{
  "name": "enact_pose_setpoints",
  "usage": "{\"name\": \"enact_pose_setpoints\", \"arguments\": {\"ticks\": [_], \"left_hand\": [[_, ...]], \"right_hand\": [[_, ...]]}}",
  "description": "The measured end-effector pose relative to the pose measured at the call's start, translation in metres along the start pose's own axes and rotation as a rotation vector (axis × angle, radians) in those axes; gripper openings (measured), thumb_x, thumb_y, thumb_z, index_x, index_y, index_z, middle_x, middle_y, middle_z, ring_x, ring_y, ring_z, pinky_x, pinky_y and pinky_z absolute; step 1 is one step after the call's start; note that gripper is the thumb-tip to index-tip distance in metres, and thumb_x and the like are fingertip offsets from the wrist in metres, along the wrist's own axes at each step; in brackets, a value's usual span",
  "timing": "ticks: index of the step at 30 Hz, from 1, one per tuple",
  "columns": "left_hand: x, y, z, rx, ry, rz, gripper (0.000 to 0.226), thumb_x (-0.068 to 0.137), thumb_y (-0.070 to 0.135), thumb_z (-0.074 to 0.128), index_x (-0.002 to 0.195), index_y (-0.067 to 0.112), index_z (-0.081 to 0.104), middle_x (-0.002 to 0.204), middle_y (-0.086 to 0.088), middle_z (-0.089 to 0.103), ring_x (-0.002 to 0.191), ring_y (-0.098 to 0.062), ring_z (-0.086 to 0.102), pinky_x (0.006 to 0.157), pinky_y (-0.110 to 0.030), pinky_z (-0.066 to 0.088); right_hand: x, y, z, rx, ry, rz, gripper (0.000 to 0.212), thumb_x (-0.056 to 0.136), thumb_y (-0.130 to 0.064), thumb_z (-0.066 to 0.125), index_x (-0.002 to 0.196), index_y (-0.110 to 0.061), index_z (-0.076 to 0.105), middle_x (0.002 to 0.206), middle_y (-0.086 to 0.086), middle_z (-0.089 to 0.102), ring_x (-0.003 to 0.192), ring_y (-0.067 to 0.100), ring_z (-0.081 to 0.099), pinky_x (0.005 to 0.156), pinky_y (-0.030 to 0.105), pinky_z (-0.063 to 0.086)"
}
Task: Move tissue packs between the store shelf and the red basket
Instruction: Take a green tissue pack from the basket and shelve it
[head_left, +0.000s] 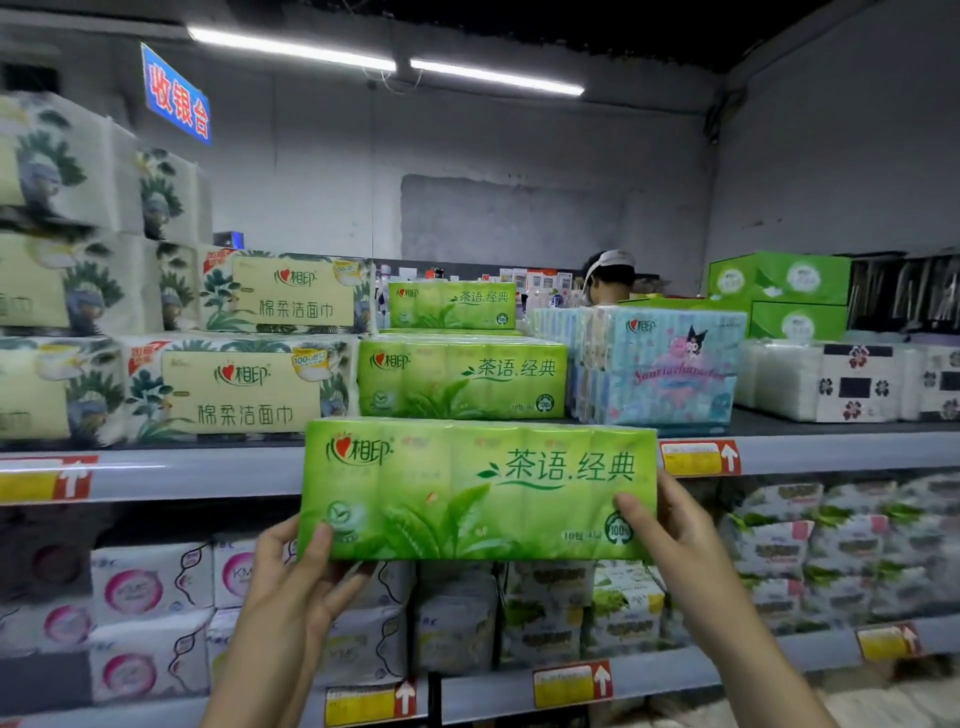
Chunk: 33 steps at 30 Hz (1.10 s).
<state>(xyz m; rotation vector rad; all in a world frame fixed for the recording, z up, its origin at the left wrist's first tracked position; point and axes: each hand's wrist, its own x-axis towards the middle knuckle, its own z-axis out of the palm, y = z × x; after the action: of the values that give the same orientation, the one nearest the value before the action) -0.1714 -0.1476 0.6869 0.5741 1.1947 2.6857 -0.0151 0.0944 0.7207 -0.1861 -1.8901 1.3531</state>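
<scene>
Green tissue pack (478, 488) is in the air, held level & label-forward, in front of the top shelf (208, 473) edge, not resting on it. Left hand (291, 571) grips the lower left corner, right hand (670, 535) the lower right end. Fingers (631, 512) of both are clamped on the pack, thumbs on the front face, the rest wrapped behind/under. Two-hand end grip makes sense bc the pack is long & soft; one hand at the middle would prob let it sag.

Directly behind, on the shelf, a matching green pack (462, 379) sits at the front w/ another one (452, 304) further back & higher, so the held pack lines up w/ its own product row. Can't tell if it's going in or coming out. Red basket not in view.

Either side of that row: cream face-towel packs (234, 389) on the left, blue cartoon packs (665, 364) on the right, both just beside it. The slot is tight, so a straight, level path matters.

Price tag (698, 457) sits on the shelf edge near the right hand. Lower shelf holds other soft packs (156, 587). A person (608, 280) is beyond the shelf, well back.
</scene>
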Motion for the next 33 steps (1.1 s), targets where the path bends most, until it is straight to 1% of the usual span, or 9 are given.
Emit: {"name": "enact_pose_setpoints", "arguments": {"ticks": [2, 3, 5, 9, 11, 17, 22, 26, 33], "left_hand": [[0.005, 0.004, -0.002, 0.086, -0.054, 0.038, 0.06, 0.05, 0.046, 0.089, 0.09, 0.02, 0.052, 0.093, -0.008, 0.07, 0.074, -0.018, 0.072, 0.055, -0.023, 0.057], [0.007, 0.005, -0.003, 0.138, -0.054, 0.044, 0.081, 0.03, 0.058, 0.09, 0.091, 0.02, 0.052, 0.094, -0.008, 0.071, 0.08, -0.023, 0.07, 0.056, -0.023, 0.057], [0.009, 0.004, -0.005, 0.194, -0.046, 0.051, 0.095, 0.016, 0.067, 0.086, 0.093, 0.021, 0.053, 0.096, -0.01, 0.07, 0.084, -0.025, 0.068, 0.059, -0.024, 0.057], [0.006, 0.003, -0.005, 0.282, -0.057, 0.076, 0.078, 0.034, 0.071, 0.082, 0.091, 0.026, 0.054, 0.096, -0.008, 0.071, 0.086, -0.026, 0.07, 0.062, -0.025, 0.058], [0.007, 0.008, 0.0, 0.306, -0.081, 0.108, 0.049, 0.062, 0.055, 0.073, 0.092, 0.023, 0.052, 0.1, -0.013, 0.069, 0.085, -0.027, 0.071, 0.062, -0.024, 0.058], [0.042, 0.03, 0.028, 0.394, -0.121, 0.217, 0.008, 0.091, 0.025, 0.054, 0.094, 0.022, 0.048, 0.095, -0.009, 0.069, 0.072, -0.026, 0.073, 0.06, -0.029, 0.06], [0.079, 0.05, 0.043, 0.5, -0.168, 0.253, 0.019, 0.097, 0.016, 0.049, 0.112, 0.006, 0.042, 0.093, -0.011, 0.066, 0.058, -0.019, 0.071, 0.051, -0.026, 0.058], [0.106, 0.051, 0.041, 0.642, -0.144, 0.223, 0.027, 0.096, 0.016, 0.052, 0.119, 0.003, 0.046, 0.064, -0.016, 0.067, 0.047, -0.021, 0.066, 0.042, -0.028, 0.053], [0.12, 0.038, 0.035, 0.747, -0.091, 0.238, 0.023, 0.094, 0.019, 0.058, 0.116, 0.016, 0.054, 0.05, -0.01, 0.065, 0.041, -0.021, 0.062, 0.039, -0.027, 0.051]], "right_hand": [[0.005, -0.002, 0.002, -0.012, 0.015, -0.014, 0.034, 0.084, -0.038, 0.054, 0.118, -0.043, 0.048, 0.112, -0.031, 0.058, 0.094, -0.022, 0.054, 0.07, 0.0, 0.043], [0.008, -0.004, 0.002, -0.016, 0.019, -0.019, 0.029, 0.087, -0.034, 0.054, 0.113, -0.045, 0.048, 0.104, -0.035, 0.06, 0.091, -0.024, 0.054, 0.067, -0.002, 0.042], [0.009, -0.004, 0.002, -0.017, 0.021, -0.032, 0.024, 0.09, -0.03, 0.052, 0.106, -0.047, 0.049, 0.092, -0.04, 0.062, 0.086, -0.025, 0.055, 0.064, -0.003, 0.042], [0.006, -0.001, 0.002, -0.009, 0.04, -0.037, 0.025, 0.085, -0.036, 0.051, 0.106, -0.05, 0.05, 0.096, -0.037, 0.064, 0.089, -0.022, 0.056, 0.068, 0.001, 0.043], [0.008, -0.001, 0.003, -0.005, 0.037, -0.039, 0.026, 0.085, -0.038, 0.05, 0.109, -0.049, 0.051, 0.098, -0.038, 0.063, 0.091, -0.021, 0.057, 0.073, 0.005, 0.044], [0.048, -0.021, 0.003, -0.067, 0.075, -0.153, 0.039, 0.082, -0.046, 0.05, 0.119, -0.034, 0.056, 0.114, -0.018, 0.064, 0.103, -0.007, 0.059, 0.084, 0.02, 0.045], [0.091, -0.03, 0.005, -0.156, 0.088, -0.235, 0.046, 0.081, -0.052, 0.05, 0.122, -0.031, 0.056, 0.12, -0.014, 0.062, 0.115, 0.005, 0.055, 0.098, 0.03, 0.044], [0.11, -0.023, 0.007, -0.265, 0.112, -0.268, 0.037, 0.088, -0.045, 0.052, 0.118, -0.024, 0.059, 0.12, -0.003, 0.063, 0.114, 0.017, 0.056, 0.098, 0.04, 0.045], [0.123, -0.012, 0.012, -0.507, 0.203, -0.284, 0.027, 0.091, -0.033, 0.058, 0.113, -0.019, 0.065, 0.101, 0.008, 0.057, 0.094, 0.02, 0.051, 0.071, 0.026, 0.038]]}}
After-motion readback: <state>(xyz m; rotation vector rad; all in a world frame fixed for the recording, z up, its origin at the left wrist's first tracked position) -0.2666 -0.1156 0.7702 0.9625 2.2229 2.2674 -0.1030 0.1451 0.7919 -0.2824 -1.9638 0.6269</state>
